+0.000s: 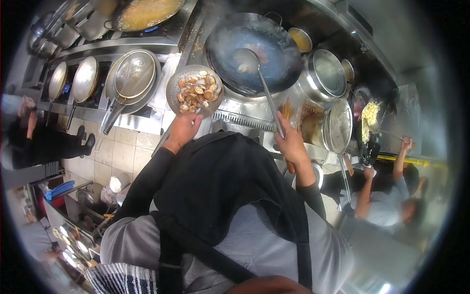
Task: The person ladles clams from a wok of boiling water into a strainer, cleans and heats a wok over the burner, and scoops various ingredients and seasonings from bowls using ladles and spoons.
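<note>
Double grip, reaching forward

Left hand (185,131) curled in a grip, back of it showing, thumb on inner side. Right hand (292,143) also gripping, fingers wrapped, one pointing forward. Left arm (147,181) and right arm (310,196) extend ahead, hands well apart.

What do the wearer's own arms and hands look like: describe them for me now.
Loose grey sleeves cover the upper arms. Below them, close-fitting black sleeves run down the forearms, the left one ending near the wrist, the right one leaving more forearm uncovered. The left grip and right grip are bare, five-fingered hands without gloves.
</note>
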Demonstrator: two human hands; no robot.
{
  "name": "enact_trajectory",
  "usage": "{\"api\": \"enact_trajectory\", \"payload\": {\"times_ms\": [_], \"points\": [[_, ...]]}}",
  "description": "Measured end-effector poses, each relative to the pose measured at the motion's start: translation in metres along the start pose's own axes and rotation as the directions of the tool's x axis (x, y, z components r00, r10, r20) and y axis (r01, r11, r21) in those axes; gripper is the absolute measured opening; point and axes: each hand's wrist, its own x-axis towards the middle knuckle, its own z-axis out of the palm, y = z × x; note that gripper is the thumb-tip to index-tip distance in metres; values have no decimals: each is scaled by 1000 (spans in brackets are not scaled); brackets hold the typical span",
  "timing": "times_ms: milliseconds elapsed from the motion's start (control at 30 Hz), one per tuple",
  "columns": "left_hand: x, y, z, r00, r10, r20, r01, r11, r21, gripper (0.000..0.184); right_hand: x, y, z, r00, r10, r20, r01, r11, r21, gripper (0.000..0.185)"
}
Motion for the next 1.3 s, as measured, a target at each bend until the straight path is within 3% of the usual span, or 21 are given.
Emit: {"api": "enact_trajectory", "payload": {"times_ms": [533, 633, 700, 833, 933, 1033, 1133, 1200, 1300], "points": [[4, 1, 5, 999, 50, 2, -50, 998, -32, 29, -23, -18, 5, 999, -40, 35, 40, 999, -1, 79], [4, 2, 5, 998, 67, -13, -67, 996, -63, 31, -20, -8, 11, 977, -210, -44, 212, 976, 43, 78], [4, 3, 3, 998, 56, 2, -55, 996, -65, 30, -20, -14, 7, 994, 9, 110, -42, 954, 297, 75], [5, 2, 3, 999, 54, -5, -54, 997, -59, 30, -25, -35, -6, 970, 99, 222, -185, 893, 410, 73], [4, 0, 4, 999, 42, -13, -43, 998, -54, 29, -33, -45, -13, 950, 156, 271, -245, 909, 336, 73], [4, 0, 3, 998, 62, -13, -63, 998, -18, 28, -38, -45, -13, 990, -43, 133, 0, 952, 308, 74], [4, -3, 4, 999, 47, -23, -48, 998, -28, 28, -22, -57, -18, 992, -78, 96, 50, 962, 268, 74], [5, -1, 3, 999, 43, -2, -43, 999, -21, 30, 9, -49, -13, 998, -56, -43, 56, 998, -2, 75], [5, 3, -2, 998, 57, -12, -58, 998, -19, 32, 78, -10, -1, 986, -91, -143, 78, 992, -96, 75]]}}
